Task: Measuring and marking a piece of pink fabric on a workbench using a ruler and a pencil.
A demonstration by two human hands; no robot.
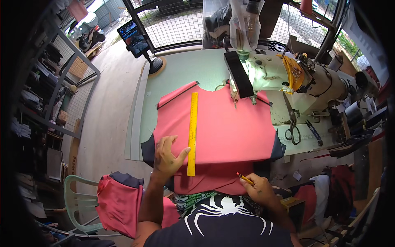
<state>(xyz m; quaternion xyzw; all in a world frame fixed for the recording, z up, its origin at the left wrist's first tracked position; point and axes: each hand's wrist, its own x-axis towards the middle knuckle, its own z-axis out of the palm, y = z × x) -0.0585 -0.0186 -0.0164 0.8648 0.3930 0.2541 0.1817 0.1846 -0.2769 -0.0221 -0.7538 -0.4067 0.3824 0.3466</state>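
Note:
A pink fabric garment piece (234, 132) with dark side panels lies spread on the sewing table, its lower part hanging over the front edge. Lengthwise on it rests a yellow ruler (192, 132), left of the middle. My left hand (168, 156) is over the fabric with fingers apart, the thumb tip at the ruler's left edge. In my right hand (259, 186) is a yellow pencil (246, 179), held low by the hanging fabric, its reddish end showing. Dark strips (177, 95) run along the garment's shoulder edges. The sewing machine's head (240, 77) stands over its upper right.
Fabric scissors (292, 123) and thread snips (314, 132) lie right of the garment. A phone (133, 38) stands on a holder at the table's back left. More pink fabric (118, 200) drapes over a green plastic chair (72, 203) at left.

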